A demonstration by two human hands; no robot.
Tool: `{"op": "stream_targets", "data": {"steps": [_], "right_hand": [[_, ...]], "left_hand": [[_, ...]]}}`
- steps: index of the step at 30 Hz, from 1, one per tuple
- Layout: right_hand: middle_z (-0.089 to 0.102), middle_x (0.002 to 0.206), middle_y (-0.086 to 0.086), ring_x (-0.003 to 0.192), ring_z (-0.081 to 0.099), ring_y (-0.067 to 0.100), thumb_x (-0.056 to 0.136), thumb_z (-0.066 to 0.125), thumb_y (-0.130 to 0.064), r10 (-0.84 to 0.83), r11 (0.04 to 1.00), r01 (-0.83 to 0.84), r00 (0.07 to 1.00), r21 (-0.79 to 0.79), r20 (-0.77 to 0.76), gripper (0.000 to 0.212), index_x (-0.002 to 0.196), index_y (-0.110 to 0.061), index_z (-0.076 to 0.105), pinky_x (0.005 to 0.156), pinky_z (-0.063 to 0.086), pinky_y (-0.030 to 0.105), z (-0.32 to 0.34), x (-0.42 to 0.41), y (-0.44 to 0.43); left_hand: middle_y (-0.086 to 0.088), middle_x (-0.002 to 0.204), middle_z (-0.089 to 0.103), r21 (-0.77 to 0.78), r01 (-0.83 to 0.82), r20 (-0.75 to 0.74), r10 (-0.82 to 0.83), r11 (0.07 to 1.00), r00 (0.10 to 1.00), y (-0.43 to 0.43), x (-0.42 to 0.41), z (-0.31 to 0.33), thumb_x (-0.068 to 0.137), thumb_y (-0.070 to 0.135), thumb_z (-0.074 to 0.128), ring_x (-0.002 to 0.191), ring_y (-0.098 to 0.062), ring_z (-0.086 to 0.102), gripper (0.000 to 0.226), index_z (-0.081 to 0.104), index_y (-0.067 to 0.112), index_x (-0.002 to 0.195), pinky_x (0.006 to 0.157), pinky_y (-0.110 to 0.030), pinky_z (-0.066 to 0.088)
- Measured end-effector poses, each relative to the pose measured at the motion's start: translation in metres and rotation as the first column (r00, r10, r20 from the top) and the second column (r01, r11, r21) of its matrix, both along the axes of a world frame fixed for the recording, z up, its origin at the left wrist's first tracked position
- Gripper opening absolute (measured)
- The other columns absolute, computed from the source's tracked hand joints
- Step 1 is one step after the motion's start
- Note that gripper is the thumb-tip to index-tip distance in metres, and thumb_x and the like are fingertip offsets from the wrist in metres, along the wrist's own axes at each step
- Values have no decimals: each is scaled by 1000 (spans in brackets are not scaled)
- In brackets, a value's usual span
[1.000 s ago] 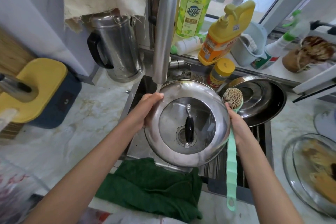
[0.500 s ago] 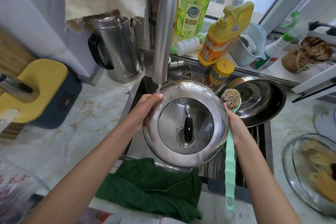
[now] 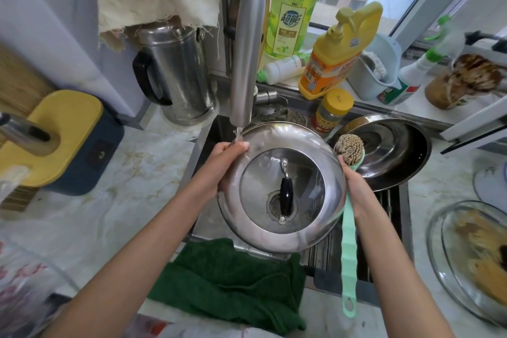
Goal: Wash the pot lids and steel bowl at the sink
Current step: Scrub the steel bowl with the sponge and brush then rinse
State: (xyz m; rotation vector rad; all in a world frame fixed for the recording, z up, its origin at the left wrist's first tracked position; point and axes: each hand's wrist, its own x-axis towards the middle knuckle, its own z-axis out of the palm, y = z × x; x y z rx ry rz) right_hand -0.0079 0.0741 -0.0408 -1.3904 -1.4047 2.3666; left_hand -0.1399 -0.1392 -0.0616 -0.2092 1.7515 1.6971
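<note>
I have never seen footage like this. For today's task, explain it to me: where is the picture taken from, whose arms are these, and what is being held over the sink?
There is no machine here. A person wears a camera on the head, so you look down along their own two arms. The left hand grips the rim of a steel pot lid, held over the sink under the running tap. The right hand holds a green-handled brush beside the lid's other edge. A green cloth lies at the sink's front, and a kettle stands on the counter to the left.
</note>
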Motion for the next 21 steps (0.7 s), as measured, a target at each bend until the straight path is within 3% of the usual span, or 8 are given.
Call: {"op": "stream_targets", "data": {"steps": [5,9,11,13,14,18,21], "right_hand": [[70,59,-6,50,65,5,100,45,-31,24,1000,-23,1000,16,-6,22,89,-18,59,44,49,16,0,2,2],[70,71,-3,53,66,5,100,45,-30,34,999,-34,999,15,-3,20,94,-17,59,46,49,16,-1,0,2],[69,74,-2,55,66,5,100,47,-31,40,999,-40,999,17,6,19,96,-18,59,46,50,16,-2,0,3],[70,69,-3,53,66,6,99,47,-32,39,999,-39,999,11,9,20,98,-17,60,46,50,17,-5,0,6],[70,68,-3,54,66,6,99,47,-32,38,999,-38,999,6,2,21,102,-16,61,47,51,18,-5,1,7],[70,63,-5,54,66,6,99,48,-36,51,999,-51,998,-4,23,34,118,-11,57,46,51,19,-9,-2,7],[70,64,-3,55,66,8,98,48,-39,48,998,-48,999,-29,20,37,120,-10,57,48,52,21,-11,-3,5]], "left_hand": [[6,73,56,69,-7,32,5,998,999,-2,0,0,68,36,63,56,6,58,23,54,19,81,50,-10,44],[6,84,61,7,21,4,-21,1000,1000,-3,-1,-3,81,38,69,73,0,60,31,57,16,100,58,-13,45],[8,79,61,25,15,-13,-14,1000,1000,-5,-2,-5,69,44,71,71,2,60,39,57,17,94,59,-11,45],[8,73,59,61,76,-20,-75,995,997,-10,-5,-7,63,41,65,67,0,59,33,56,19,86,60,-14,44],[6,74,60,77,115,-24,-114,990,993,-13,-7,-8,65,38,63,68,-3,59,32,57,17,87,61,-16,45],[-3,96,67,-16,124,-40,-124,992,991,-11,-7,-9,65,50,68,84,-12,64,63,59,9,112,70,-23,47],[-1,90,64,-24,75,-35,-76,997,997,-8,-9,-6,77,43,69,79,-9,61,42,58,10,102,67,-18,47]]}}
